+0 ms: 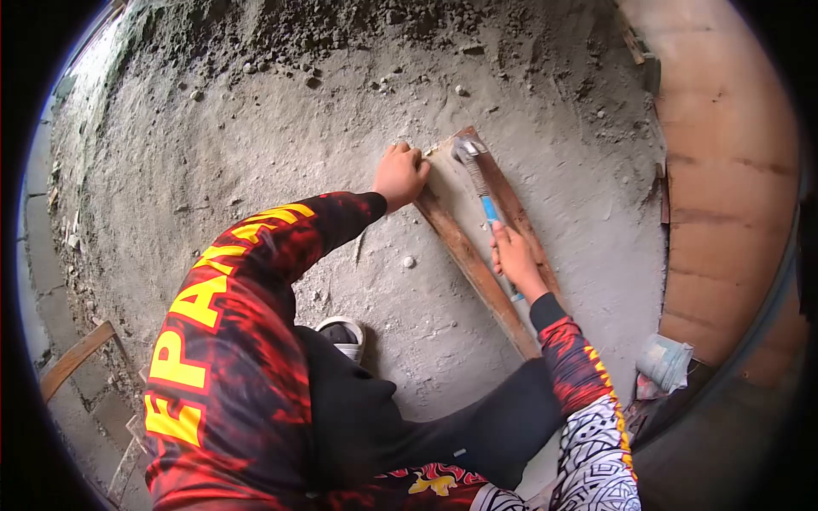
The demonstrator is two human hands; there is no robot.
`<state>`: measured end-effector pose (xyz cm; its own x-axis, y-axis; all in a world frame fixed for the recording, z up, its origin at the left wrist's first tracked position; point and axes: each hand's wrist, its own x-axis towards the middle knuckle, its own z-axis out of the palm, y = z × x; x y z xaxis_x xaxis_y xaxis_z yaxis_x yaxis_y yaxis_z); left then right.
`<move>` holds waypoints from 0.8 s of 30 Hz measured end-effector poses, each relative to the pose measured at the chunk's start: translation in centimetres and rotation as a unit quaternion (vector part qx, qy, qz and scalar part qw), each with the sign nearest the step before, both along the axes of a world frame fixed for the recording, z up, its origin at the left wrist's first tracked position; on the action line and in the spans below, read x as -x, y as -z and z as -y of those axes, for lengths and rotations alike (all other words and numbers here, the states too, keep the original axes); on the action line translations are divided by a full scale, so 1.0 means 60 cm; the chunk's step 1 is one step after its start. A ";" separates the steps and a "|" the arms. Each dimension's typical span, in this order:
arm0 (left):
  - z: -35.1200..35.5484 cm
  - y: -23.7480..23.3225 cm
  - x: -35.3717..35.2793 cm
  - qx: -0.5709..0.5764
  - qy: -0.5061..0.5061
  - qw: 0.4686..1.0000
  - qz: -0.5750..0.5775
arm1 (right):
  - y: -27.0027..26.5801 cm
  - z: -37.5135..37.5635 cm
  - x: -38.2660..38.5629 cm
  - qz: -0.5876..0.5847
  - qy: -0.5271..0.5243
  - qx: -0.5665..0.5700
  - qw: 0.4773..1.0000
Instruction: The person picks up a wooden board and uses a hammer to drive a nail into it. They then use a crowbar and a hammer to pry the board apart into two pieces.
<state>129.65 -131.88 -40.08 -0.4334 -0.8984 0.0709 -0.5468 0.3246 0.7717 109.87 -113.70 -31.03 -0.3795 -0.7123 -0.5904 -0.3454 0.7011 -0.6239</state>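
My right hand [512, 258] is wrapped around the blue handle of a hammer [487, 204]. The hammer's metal head lies over the top end of a wooden frame, near its right-hand board [509, 200]. My left hand [401, 175] is closed on the upper end of the left-hand board [473, 264]. These two long brown boards lie on the ground side by side, and a short piece seems to join them at the top. The lower part of the right-hand board is partly hidden behind my right hand and forearm.
Rough grey sandy ground [256, 128] spreads around me, with loose gravel along the far side. A brown wooden panel [724, 187] runs along the right. By its lower end lies a crumpled pale bag or container [665, 363]. At the lower left is a loose wood strip [77, 359].
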 end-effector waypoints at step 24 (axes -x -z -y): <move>0.287 -0.190 0.156 0.201 0.143 0.952 0.180 | -0.015 -0.042 -0.084 0.131 0.130 0.183 0.966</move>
<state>120.27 -149.08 -28.66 -0.7176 -0.6715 0.1850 -0.5968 0.7297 0.3337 114.88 -111.19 -30.11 -0.4458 -0.7920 -0.4172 0.0155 0.4592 -0.8882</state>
